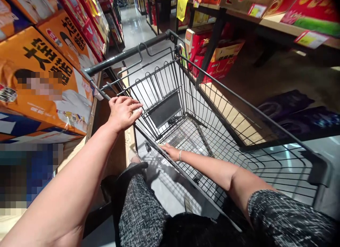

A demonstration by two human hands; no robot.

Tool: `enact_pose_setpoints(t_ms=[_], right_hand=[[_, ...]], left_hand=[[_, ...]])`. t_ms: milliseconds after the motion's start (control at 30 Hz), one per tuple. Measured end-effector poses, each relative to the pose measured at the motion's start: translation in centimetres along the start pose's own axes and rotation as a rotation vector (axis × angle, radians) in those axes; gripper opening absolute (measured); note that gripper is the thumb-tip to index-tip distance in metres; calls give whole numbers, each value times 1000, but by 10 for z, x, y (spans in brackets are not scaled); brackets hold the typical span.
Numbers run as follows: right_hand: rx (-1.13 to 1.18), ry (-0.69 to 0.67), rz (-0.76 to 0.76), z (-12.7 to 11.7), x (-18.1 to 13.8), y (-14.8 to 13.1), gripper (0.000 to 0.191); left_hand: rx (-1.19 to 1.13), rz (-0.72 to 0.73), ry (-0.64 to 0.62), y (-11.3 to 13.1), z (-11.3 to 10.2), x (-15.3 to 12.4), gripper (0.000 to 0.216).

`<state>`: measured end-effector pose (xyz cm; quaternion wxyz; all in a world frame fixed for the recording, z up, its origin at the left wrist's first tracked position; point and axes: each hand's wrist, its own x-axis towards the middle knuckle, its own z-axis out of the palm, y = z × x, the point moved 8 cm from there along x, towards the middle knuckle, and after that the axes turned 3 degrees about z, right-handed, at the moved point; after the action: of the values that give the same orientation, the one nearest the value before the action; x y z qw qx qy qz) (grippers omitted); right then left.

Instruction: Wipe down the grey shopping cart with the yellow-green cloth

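Store aisle | cart (164, 110) rim under left hand (123, 113) fingers (134, 107) | right hand (171, 152) lower

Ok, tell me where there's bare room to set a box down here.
The cart's wire floor is bare, bordered by the grey flap and the right hand. The left hand rests on its rim. Orange boxes crowd the left shelf.

Bold black Chinese characters run across the nearest orange box (39, 62) on the left shelf (91, 114), tilted and upside down to the camera (I cannot make them out surely). The next orange box (70, 41) bears similar characters and a red oval logo (53, 37), its print too small. Yellow price tags (310, 39) on the right shelf edge (276, 25) and a hanging yellow sign (182, 7) are unreadable.
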<state>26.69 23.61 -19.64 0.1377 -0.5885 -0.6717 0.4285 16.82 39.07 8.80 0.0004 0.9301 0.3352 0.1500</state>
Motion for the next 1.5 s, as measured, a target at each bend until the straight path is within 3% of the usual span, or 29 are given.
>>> enact_pose_setpoints(t_ms=[133, 267, 367, 433, 500, 567, 633, 667, 733, 833, 900, 967, 1067, 1167, 1267, 1367, 1500], right_hand=[[48, 55, -213, -56, -28, -62, 78], [120, 293, -564, -129, -77, -147, 75], [162, 458, -703, -147, -94, -167, 73], [187, 478, -654, -129, -84, -144, 75], [175, 420, -505, -94, -64, -97, 79], [38, 269, -309, -50, -49, -41, 81], [-298, 82, -64, -17, -46, 20, 80], [-431, 48, 42, -14, -49, 48, 76], [-597, 47, 194, -32, -60, 90, 70], [-701, 117, 354, -91, -72, 127, 57], [-780, 143, 437, -137, -75, 136, 51], [-860, 174, 457, -181, -75, 128, 50], [-1042, 291, 385, -246, -75, 83, 52], [-1162, 570, 278, -311, -82, 22, 49], [-1173, 763, 260, -354, -91, -7, 46], [-1198, 657, 273, -346, -83, 9, 47], [-1212, 351, 329, -268, -69, 71, 44]], left_hand=[[23, -6, -35, 0, -1, 1, 41], [110, -18, -71, 9, -7, 2, 43], [78, 16, -106, 30, -6, 5, 47], [42, 31, -126, 45, -2, 6, 49], [47, 25, -133, 54, 2, 6, 51], [63, 26, -131, 58, 5, 5, 52], [56, 32, -126, 59, 8, 4, 52], [49, 35, -123, 58, 10, 4, 51], [42, 32, -116, 55, 12, 3, 51], [38, 34, -111, 53, 13, 3, 51], [36, 33, -107, 53, 13, 4, 51], [34, 33, -110, 53, 13, 4, 51], [31, 27, -117, 53, 13, 5, 51], [15, 25, -124, 52, 14, 5, 55], [-30, 21, -120, 51, 13, 5, 56], [-72, 6, -116, 50, 13, 5, 56], [-73, 3, -131, 50, 15, 5, 59]])
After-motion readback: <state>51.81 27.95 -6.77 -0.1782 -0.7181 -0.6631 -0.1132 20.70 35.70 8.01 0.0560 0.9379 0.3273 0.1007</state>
